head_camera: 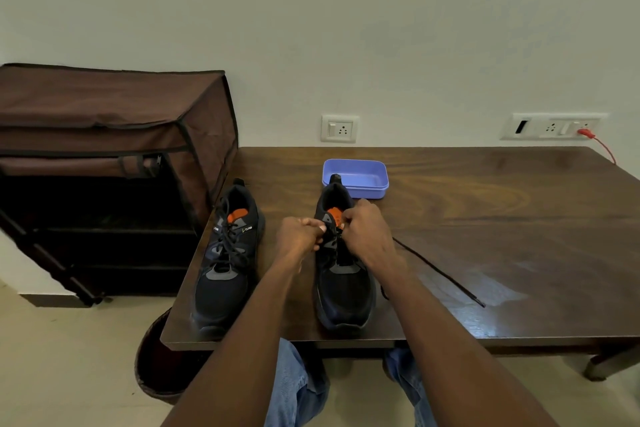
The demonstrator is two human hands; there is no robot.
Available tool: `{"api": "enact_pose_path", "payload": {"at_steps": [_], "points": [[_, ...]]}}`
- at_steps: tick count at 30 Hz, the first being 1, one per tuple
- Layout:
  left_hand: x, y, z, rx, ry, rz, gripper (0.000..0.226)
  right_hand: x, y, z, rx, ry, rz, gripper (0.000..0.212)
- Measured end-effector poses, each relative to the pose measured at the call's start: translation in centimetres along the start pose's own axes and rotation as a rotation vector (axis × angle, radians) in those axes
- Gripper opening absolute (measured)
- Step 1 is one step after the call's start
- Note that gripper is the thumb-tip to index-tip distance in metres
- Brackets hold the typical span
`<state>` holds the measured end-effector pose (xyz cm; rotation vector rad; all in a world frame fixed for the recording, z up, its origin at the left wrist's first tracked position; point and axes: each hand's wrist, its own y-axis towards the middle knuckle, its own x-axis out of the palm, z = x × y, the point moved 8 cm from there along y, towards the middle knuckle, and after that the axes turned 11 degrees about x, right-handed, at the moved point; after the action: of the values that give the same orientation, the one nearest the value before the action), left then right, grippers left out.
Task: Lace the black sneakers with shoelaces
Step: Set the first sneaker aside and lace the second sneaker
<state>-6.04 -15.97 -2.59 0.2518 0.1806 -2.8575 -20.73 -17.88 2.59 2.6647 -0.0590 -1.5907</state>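
Head view: both hands' fingers pinch lace at the right sneaker (344, 274), toe pointing toward the viewer.

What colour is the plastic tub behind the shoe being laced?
The tub is light blue-violet; the head view shows it clearly.

Dark wood table (502, 218) standing against pale wall (346, 28). Blue plastic tub (360, 177) sitting on it, toward back. Brown fabric shoe rack (104, 135) standing left of table, front flap rolled up. Two wall sockets: one (339, 129) behind tub, another (554, 126) far right w/ red plug & cable (594, 137) hanging.
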Motion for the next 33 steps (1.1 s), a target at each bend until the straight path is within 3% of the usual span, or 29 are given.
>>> {"api": "enact_pose_path", "payload": {"at_steps": [10, 20, 24, 29, 33], "points": [[0.0, 0.6, -0.4, 0.027, 0.008, 0.005, 0.012, 2.3, 0.7, 2.6, 0.318, 0.494, -0.286, 0.021], [0.2, 0.3, -0.4, 0.012, -0.001, -0.034, 0.020, 2.7, 0.1, 2.5, 0.302, 0.641, -0.236, 0.010], [0.1, 0.2, -0.3, 0.029, 0.001, -0.033, 0.020, 2.6, 0.1, 2.2, 0.280, 0.610, -0.248, 0.012], [0.2, 0.1, 0.8, 0.117, 0.067, -0.079, 0.007, 2.4, 0.5, 1.8, 0.176, 0.426, -0.296, 0.028], [0.6, 0.0, 1.2, 0.151, 0.206, -0.083, 0.021, 1.8, 1.3, 1.7, 0.096, 0.275, -0.112, 0.028]]}}
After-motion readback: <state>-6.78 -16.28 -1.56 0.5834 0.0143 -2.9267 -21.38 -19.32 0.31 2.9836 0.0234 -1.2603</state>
